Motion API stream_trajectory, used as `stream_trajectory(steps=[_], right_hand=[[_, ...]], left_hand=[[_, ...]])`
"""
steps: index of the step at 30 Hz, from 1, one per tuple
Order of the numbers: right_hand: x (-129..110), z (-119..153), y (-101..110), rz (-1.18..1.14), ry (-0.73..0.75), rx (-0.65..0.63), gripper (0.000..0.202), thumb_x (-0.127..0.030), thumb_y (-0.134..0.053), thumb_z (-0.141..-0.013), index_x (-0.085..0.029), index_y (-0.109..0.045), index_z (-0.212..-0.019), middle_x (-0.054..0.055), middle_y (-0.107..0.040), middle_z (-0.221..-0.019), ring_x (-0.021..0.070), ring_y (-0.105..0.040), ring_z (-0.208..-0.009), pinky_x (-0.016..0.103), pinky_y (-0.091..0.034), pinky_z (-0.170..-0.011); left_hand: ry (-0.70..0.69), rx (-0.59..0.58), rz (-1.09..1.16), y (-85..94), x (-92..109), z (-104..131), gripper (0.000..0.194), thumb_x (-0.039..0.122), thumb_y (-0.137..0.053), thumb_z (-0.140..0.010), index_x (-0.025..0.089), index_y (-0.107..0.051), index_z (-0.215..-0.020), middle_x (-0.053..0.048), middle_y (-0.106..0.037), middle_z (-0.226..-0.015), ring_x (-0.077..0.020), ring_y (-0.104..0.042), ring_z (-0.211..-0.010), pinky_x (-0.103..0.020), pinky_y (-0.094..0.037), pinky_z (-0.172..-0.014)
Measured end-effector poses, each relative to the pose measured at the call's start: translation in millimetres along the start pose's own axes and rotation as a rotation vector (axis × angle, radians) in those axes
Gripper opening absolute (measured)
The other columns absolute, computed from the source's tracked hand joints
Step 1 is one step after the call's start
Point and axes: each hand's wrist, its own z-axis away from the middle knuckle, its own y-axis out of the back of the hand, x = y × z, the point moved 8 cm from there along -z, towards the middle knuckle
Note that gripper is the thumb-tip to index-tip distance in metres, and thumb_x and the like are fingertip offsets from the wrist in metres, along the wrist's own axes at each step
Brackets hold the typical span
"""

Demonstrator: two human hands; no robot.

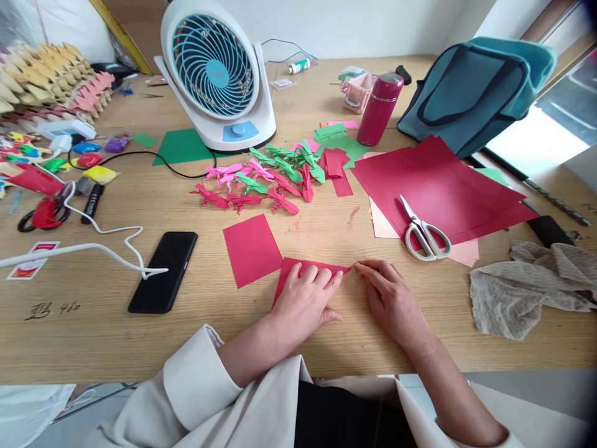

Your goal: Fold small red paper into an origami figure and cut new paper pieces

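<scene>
A folded sheet of red paper (291,266) with a pointed right corner lies on the desk in front of me. My left hand (305,295) presses down on it, fingers laid across its top edge and thumb apart. At the paper's right tip, the fingertips of my right hand (392,298) are pinched together; the fingers hide the exact contact. A flat red paper rectangle (252,250) rests just left of the folded sheet. White-handled scissors (423,233) sit up and to the right, on a stack of large red sheets (448,180).
Folded paper figures (261,180) in red, pink and green lie beyond my hands. Behind them stand a fan (217,74) and a red bottle (380,109). A black phone (163,272) with a white cable is at left, a crumpled cloth (527,289) at right, a blue bag (476,93) behind.
</scene>
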Motion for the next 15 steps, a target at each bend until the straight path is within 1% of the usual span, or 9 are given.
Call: stream_trajectory(steps=[3,8,11,15], right_hand=[[1.9,-0.2,1.4,-0.048,-0.026,0.027,0.036,-0.01,-0.044,-0.096,-0.019,-0.061,-0.127,0.011,-0.062,-0.119,0.025,-0.058,-0.109,0.043,-0.05,-0.096],[1.4,-1.3,1.4,-0.06,-0.032,0.027,0.034,-0.012,-0.044,-0.097,-0.02,-0.062,-0.125,0.011,-0.061,-0.119,0.0247,-0.059,-0.108,0.044,-0.05,-0.096],[-0.8,-1.4,1.5,-0.028,-0.015,0.003,0.039,-0.009,-0.042,-0.096,-0.02,-0.061,-0.128,0.012,-0.061,-0.119,0.025,-0.058,-0.109,0.044,-0.051,-0.095],[-6.0,-1.3,-0.5,0.051,0.053,-0.031,0.047,-0.005,-0.044,-0.092,-0.023,-0.058,-0.133,0.012,-0.06,-0.121,0.0257,-0.057,-0.108,0.045,-0.051,-0.093]], left_hand=[[-0.018,-0.006,-0.028,2.2,3.9,-5.0,0.082,0.064,-0.064,-0.08,0.019,-0.044,-0.145,-0.007,-0.06,-0.106,-0.0259,-0.051,-0.1,-0.047,-0.037,-0.095],[-0.031,-0.01,-0.052,4.1,8.3,-13.2,0.078,0.062,-0.064,-0.082,0.02,-0.045,-0.144,-0.007,-0.06,-0.108,-0.0254,-0.051,-0.101,-0.045,-0.039,-0.094],[-0.027,-0.011,-0.054,4.5,8.0,-15.8,0.076,0.063,-0.064,-0.082,0.02,-0.047,-0.142,-0.008,-0.06,-0.11,-0.0256,-0.051,-0.102,-0.045,-0.04,-0.095],[-0.025,-0.009,-0.047,3.3,7.3,-15.0,0.073,0.061,-0.064,-0.083,0.019,-0.049,-0.14,-0.008,-0.06,-0.111,-0.0258,-0.051,-0.103,-0.045,-0.041,-0.096]])
